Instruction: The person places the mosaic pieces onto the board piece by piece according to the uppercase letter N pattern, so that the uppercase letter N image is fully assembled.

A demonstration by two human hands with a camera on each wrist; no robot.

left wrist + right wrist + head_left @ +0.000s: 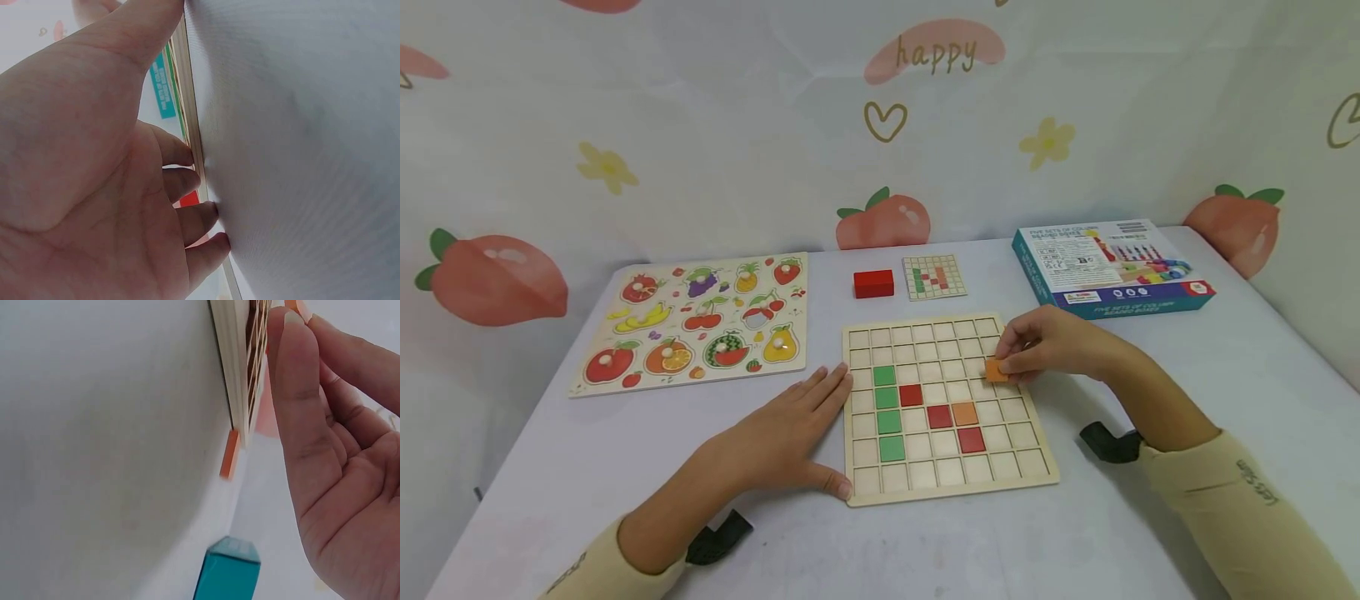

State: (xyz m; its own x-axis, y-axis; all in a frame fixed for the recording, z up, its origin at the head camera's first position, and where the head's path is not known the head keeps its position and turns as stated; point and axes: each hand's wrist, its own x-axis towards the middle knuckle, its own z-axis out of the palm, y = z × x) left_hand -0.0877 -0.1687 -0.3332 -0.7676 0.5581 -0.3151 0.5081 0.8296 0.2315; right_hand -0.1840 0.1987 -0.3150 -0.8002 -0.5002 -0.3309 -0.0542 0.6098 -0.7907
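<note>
In the head view my right hand (1060, 343) pinches an orange square tile (996, 370) over the right side of a wooden grid board (951, 493). Thumb and forefinger grip this tile (299, 309) in the right wrist view. My left hand (786, 433) rests along the board's left edge, fingers straight, thumb spread to the near corner. On the board lie a column of several green tiles (888, 422), three red tiles (938, 417) in a diagonal and one orange tile (965, 413). Another orange tile (229, 455) lies on the table beside the board, hidden in the head view.
Behind the board are a red block (873, 284) and a small card (935, 277) with a coloured grid pattern. A fruit peg puzzle (700, 321) lies at the left. At the back right lies a cardboard box (1112, 267). A printed cloth (737, 125) hangs behind the table.
</note>
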